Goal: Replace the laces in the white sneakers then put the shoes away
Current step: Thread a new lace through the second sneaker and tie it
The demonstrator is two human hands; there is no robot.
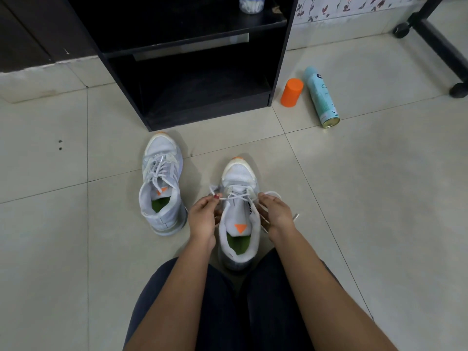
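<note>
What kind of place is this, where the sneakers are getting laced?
Probably a room at home: a tiled floor, a black shelf unit, and a spray can and orange cap beside it. The left hand and right hand pinch a sneaker's lace.

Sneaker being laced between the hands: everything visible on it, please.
The sneaker is white, mesh-looking, with an orange toe tip, an orange triangle on the tongue and a green insole. It stands upright on the tiled floor between the person's legs, toe pointing away. A white lace crosses its front eyelets; the left hand and right hand each pinch a lace end beside it.
</note>
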